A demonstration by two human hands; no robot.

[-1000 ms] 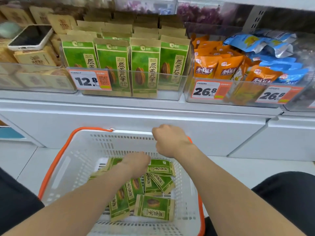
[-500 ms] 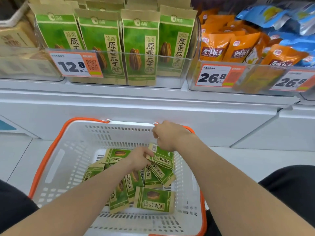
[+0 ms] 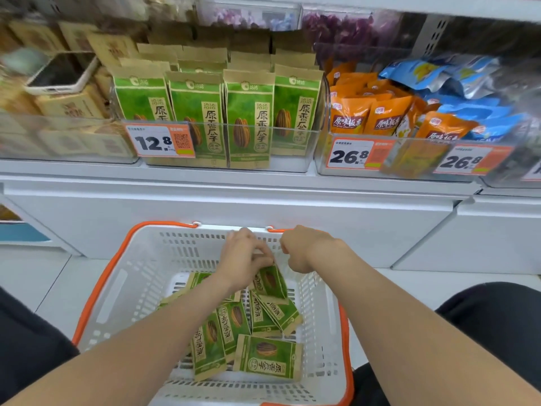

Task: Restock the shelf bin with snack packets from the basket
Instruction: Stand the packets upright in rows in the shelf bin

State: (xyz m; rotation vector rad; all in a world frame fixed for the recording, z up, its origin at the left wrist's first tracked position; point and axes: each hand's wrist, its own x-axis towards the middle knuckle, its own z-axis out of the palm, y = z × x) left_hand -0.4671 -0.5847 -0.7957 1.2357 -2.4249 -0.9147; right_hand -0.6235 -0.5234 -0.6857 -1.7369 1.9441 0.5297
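Observation:
A white basket with an orange rim [image 3: 96,291] sits low in front of me, holding several green snack packets [image 3: 268,357]. My left hand [image 3: 243,256] is inside it near the far wall and pinches one green packet [image 3: 270,281] by its top edge, lifted off the pile. My right hand [image 3: 304,250] is curled at the basket's far rim beside the orange handle joint and seems to grip it. Above, the clear shelf bin [image 3: 292,164] with the 12.8 price tag holds upright rows of the same green packets [image 3: 248,118].
A clear bin [image 3: 328,168] of orange and blue packets with 26.8 tags stands to the right. Brown packets fill the left bin, with a phone [image 3: 63,73] lying on them. A white cabinet front [image 3: 263,206] runs under the shelf. Dark-clothed knees flank the basket.
My left hand has lifted one green packet off the pile toward the far wall, close to my right hand. My right hand has stayed at the rim. The view tilted down, then up again.

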